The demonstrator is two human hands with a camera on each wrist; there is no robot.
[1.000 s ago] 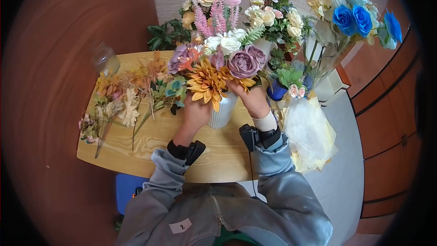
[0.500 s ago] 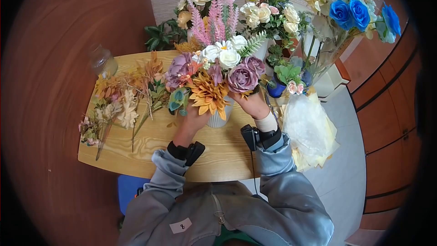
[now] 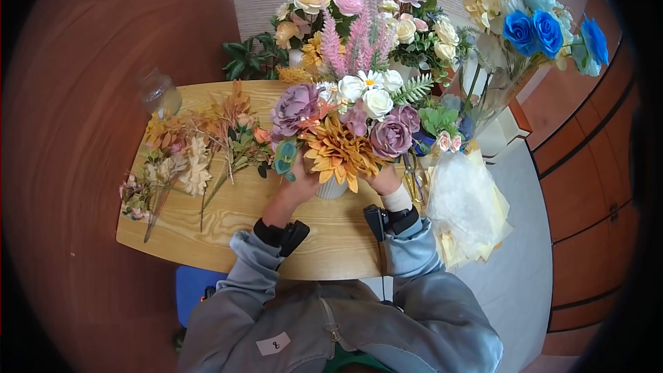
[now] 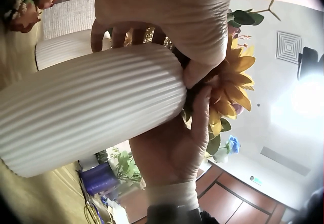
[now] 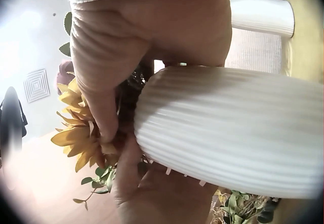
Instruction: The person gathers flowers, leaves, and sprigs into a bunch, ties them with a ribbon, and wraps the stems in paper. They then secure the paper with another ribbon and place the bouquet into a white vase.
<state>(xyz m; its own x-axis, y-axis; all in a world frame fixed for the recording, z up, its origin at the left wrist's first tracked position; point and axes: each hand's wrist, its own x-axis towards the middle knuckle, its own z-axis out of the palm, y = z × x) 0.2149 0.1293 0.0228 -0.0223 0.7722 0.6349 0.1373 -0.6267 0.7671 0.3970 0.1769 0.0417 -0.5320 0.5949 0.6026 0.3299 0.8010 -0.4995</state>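
Observation:
In the head view, a white ribbed vase (image 3: 332, 189) stands near the table's middle under a mixed bouquet with an orange flower (image 3: 338, 154), purple roses (image 3: 391, 137) and pink spikes. The left hand (image 3: 298, 183) and right hand (image 3: 385, 181) flank it below the blooms. Both wrist views show the thumbs close together on the stems just above the rim of the vase (image 4: 101, 102) (image 5: 233, 127). The left hand's fingers (image 4: 119, 36) curl around the far side by the rim. The right hand (image 5: 147, 31) grips from the opposite side, its fingers partly hidden by the vase.
Loose flower stems (image 3: 197, 166) lie on the table's left, near a glass jar (image 3: 162, 91). More arrangements (image 3: 312, 1) stand behind. To the right are wrapping sheets (image 3: 459, 197), scissors (image 3: 412, 181) and a tall glass vase with blue roses (image 3: 521, 31).
The bouquet has shifted right and toward the person, with the pink spikes and white roses further right than before. The right hand has moved slightly nearer the person; the left stays beside the vase.

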